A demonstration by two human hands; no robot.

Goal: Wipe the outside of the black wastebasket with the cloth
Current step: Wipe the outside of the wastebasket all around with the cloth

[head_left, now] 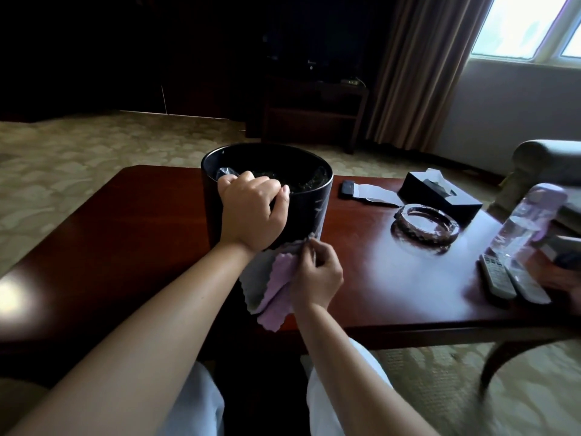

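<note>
The black wastebasket (301, 196) is stood upright on the table (125, 234), its near rim gripped by the left hand (251, 212); the cloth (273, 284) is pinched by the right hand (317, 275) against its lower near wall

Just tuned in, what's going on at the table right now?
A person is cleaning a black wastebasket that stands on a dark wooden table. The left hand grips the near rim to steady it, while the right hand presses a purple-and-grey cloth against the lower outside wall near the base. A glass ashtray and tissue box sit off to the right, untouched.
</note>
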